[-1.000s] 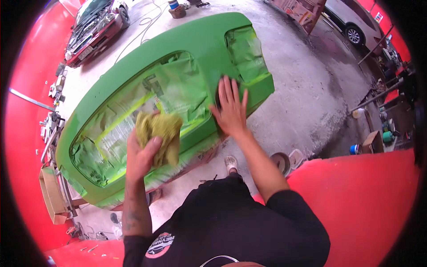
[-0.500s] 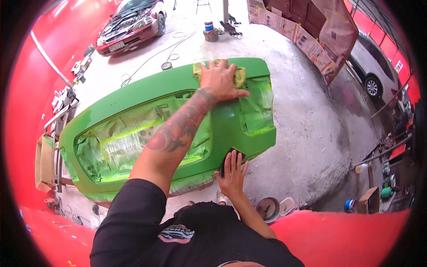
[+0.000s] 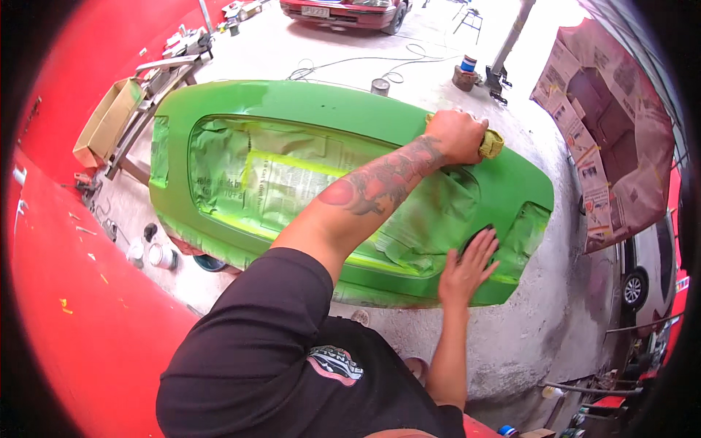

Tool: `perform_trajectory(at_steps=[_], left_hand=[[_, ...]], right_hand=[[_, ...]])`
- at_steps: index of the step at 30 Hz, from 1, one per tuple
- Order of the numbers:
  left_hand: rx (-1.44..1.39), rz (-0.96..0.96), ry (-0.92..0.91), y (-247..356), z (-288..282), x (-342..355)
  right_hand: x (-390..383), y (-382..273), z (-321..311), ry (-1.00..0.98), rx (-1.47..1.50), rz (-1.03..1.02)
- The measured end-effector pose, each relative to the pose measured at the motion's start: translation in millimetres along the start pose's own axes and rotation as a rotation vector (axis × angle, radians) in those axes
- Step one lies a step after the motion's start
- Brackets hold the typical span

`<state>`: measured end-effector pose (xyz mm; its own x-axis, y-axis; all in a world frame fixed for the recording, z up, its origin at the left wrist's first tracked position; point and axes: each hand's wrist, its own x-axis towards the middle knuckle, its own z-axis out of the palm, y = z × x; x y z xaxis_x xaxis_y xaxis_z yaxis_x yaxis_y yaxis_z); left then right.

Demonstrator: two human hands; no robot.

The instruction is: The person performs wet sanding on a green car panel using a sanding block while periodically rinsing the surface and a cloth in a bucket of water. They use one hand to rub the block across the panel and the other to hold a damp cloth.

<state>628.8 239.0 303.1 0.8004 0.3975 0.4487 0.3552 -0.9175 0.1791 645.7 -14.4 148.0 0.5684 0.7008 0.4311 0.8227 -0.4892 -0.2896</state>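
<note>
A long green car body panel (image 3: 307, 98) lies before me, its recessed areas covered with paint-dusted masking paper (image 3: 292, 179). My left hand (image 3: 458, 137), at the end of the tattooed forearm, is closed around a bunched yellow cloth (image 3: 493, 144) near the panel's far edge. Closer to me, my right hand (image 3: 467, 269) presses a black pad (image 3: 478, 239) onto the green strip between the large masked recess and the smaller one at the right. Its fingers lie nearly straight over the pad, hiding most of it.
A cardboard box (image 3: 109, 124) sits by a stand at the left. Beyond the panel are a can (image 3: 380, 86), a hose (image 3: 343, 64) and a red car (image 3: 343, 13). A paper-masked panel (image 3: 613, 139) stands at the right, near a parked car (image 3: 650, 270). Red fabric (image 3: 95, 314) hangs at the left.
The view has swung, bringing the panel rightward. My left hand has gone from spread on the cloth to gripping it. My right hand has moved up from the panel's near edge with the pad.
</note>
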Motion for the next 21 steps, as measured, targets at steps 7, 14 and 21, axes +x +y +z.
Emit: perform_trajectory(at_steps=[7, 14, 21], left_hand=[[0.004, -0.261, 0.018, -108.7, -69.2, -50.8], [0.065, -0.436, 0.171, -220.2, -133.8, -133.1], [0.169, -0.573, 0.246, -324.8, -169.5, -194.7]], right_hand=[[143.4, -38.5, -22.6, -0.105, -0.168, 0.006], [196.9, -221.7, 8.0, -0.339, -0.215, -0.244], [163.9, -361.4, 56.5, -0.259, -0.054, -0.62]])
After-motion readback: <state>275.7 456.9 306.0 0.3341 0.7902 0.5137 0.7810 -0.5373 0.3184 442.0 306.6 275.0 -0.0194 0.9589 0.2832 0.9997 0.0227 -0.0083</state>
